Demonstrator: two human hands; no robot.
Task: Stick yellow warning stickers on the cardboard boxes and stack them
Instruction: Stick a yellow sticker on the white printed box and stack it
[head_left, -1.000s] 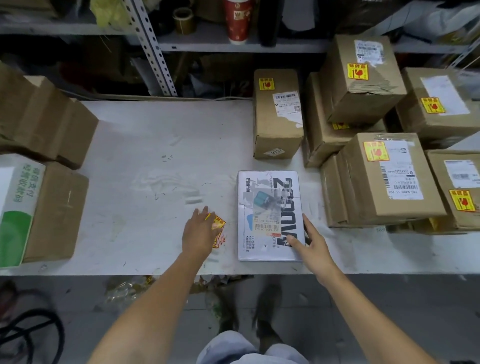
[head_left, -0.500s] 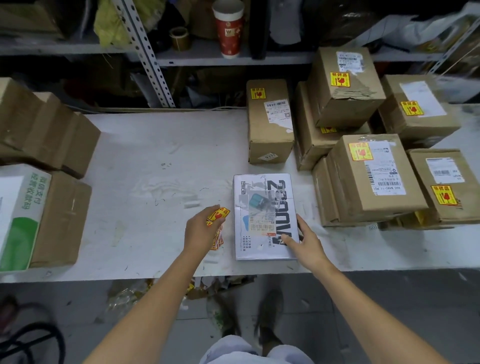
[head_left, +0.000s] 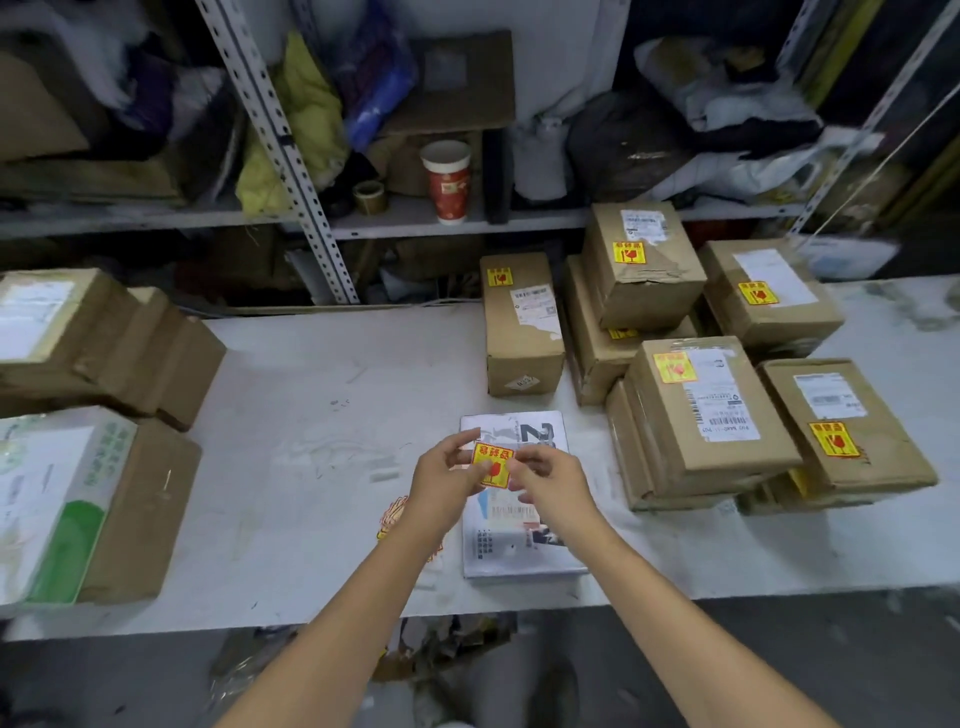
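A yellow warning sticker (head_left: 492, 464) with a red mark is pinched between my left hand (head_left: 441, 483) and my right hand (head_left: 550, 480), held in the air above a flat white printed box (head_left: 511, 556) that lies on the white table (head_left: 301, 467). More yellow stickers (head_left: 390, 517) lie on the table just left of that box, partly hidden by my left forearm. To the right sits a pile of brown cardboard boxes (head_left: 706, 421), several bearing yellow stickers. One upright brown box (head_left: 522, 332) stands behind the white box.
Brown boxes (head_left: 104, 343) and a white-and-green box (head_left: 57, 499) crowd the table's left end. A metal shelf (head_left: 405, 223) behind the table holds a red paper cup (head_left: 448, 182), a tape roll (head_left: 370, 196) and bags. Scraps lie on the floor under the table edge.
My left hand lifted a sticker off the table and moved right over the white box. My right hand left the box's edge and joined it on the sticker. The camera tilted up.
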